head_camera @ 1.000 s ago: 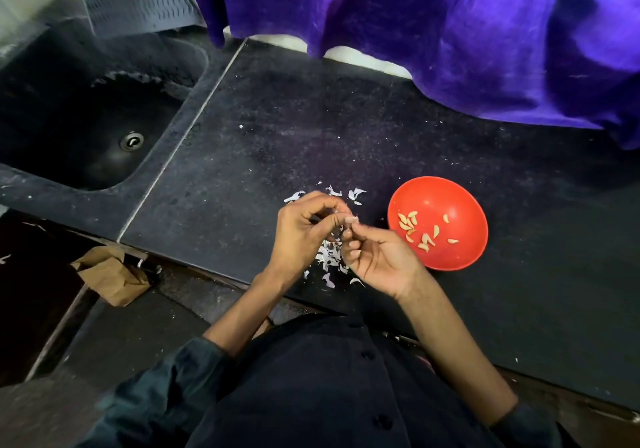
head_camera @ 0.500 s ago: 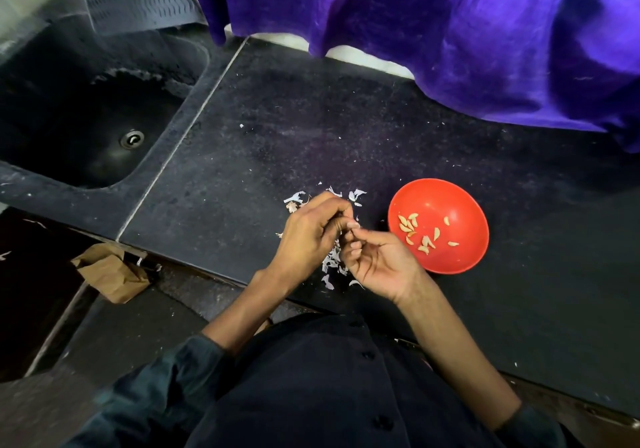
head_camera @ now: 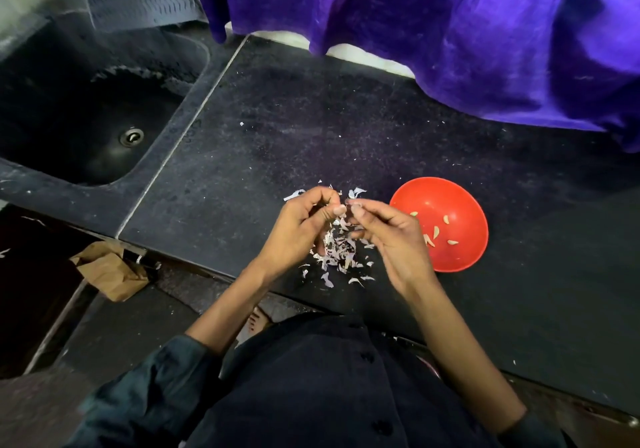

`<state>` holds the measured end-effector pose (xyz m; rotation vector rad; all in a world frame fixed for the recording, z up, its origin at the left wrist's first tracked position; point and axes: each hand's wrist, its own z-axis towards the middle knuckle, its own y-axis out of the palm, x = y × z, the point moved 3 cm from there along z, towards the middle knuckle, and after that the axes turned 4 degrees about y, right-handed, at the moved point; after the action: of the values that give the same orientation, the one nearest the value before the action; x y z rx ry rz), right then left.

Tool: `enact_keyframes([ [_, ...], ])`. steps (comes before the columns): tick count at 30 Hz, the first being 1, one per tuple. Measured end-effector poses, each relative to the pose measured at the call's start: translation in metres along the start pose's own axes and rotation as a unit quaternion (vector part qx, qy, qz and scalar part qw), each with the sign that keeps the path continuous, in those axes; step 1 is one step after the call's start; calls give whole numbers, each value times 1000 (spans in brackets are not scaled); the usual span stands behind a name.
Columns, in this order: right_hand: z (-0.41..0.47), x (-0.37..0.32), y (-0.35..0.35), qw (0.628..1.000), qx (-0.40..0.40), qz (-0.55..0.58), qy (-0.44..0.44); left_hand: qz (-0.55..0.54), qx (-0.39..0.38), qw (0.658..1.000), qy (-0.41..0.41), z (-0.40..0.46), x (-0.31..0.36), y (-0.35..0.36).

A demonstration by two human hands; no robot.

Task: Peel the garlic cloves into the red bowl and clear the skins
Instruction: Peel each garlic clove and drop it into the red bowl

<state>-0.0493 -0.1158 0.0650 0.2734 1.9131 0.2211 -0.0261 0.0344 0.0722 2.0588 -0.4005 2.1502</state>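
A red bowl (head_camera: 460, 205) sits on the dark counter to the right of my hands, with several peeled garlic cloves (head_camera: 435, 232) inside. A pile of white and purplish garlic skins (head_camera: 337, 250) lies on the counter under and between my hands. My left hand (head_camera: 299, 226) has its fingers curled, thumb tip out toward the right hand; what it holds is mostly hidden. My right hand (head_camera: 391, 236) pinches a small pale piece, a clove or its skin (head_camera: 354, 206), between thumb and forefinger just beside the left thumb.
A black sink (head_camera: 86, 125) with a drain is set into the counter (head_camera: 277, 129) at the left. Purple cloth (head_camera: 450, 32) hangs over the counter's back edge. A crumpled brown paper bag (head_camera: 107, 269) lies below the counter's front edge at the left.
My hands have drawn slightly apart, and the right hand now reaches up beside the left thumb. More of the skin pile shows between them.
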Motion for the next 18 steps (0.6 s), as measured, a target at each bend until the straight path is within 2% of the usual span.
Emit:
enact_keyframes([
  [2,0,-5,1,998,-2,-51,-41,-8,-12,1000,-9,0,0,1],
  [5,-2,-7,5,997,-18,-55,-41,-11,-2,1000,14,0,-2,1],
  [13,-6,-3,9,990,-47,102,89,17,41,996,82,-3,1,4],
  [18,-5,-3,10,974,-36,192,117,46,71,990,109,-2,4,5],
])
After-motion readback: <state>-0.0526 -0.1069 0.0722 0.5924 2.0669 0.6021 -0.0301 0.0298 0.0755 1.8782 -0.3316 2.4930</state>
